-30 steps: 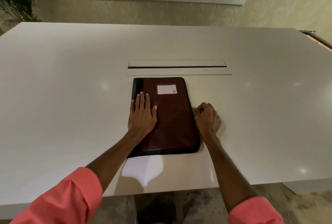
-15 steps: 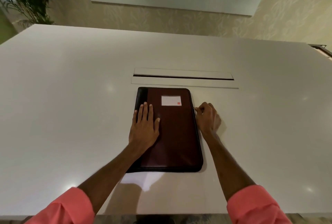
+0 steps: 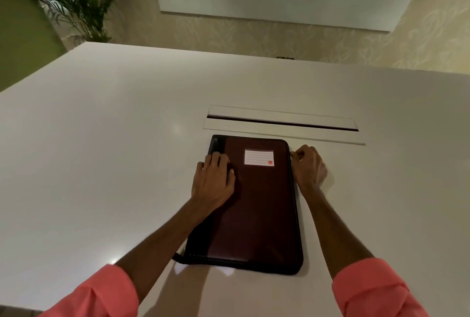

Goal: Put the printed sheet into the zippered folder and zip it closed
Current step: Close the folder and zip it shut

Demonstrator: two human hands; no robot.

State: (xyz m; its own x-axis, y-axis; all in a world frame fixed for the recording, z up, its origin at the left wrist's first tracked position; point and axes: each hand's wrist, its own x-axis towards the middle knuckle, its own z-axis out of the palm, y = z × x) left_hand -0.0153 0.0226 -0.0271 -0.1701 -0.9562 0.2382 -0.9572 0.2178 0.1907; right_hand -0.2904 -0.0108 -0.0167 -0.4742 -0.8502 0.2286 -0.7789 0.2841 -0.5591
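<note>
A dark maroon zippered folder with black edging and a white label lies flat on the white table, its cover down. My left hand presses flat on the folder's upper left part, fingers spread. My right hand is at the folder's right edge near the far corner, fingers pinched at the zip line; the zipper pull itself is too small to make out. The printed sheet is not visible.
A long cable slot with a lid runs across the table just beyond the folder. A potted palm stands past the table's far left corner. A short black strap sticks out at the folder's near left corner.
My right hand has slid along the folder's right edge away from me, from about the middle to near the far corner. My left hand has shifted a little farther up the cover.
</note>
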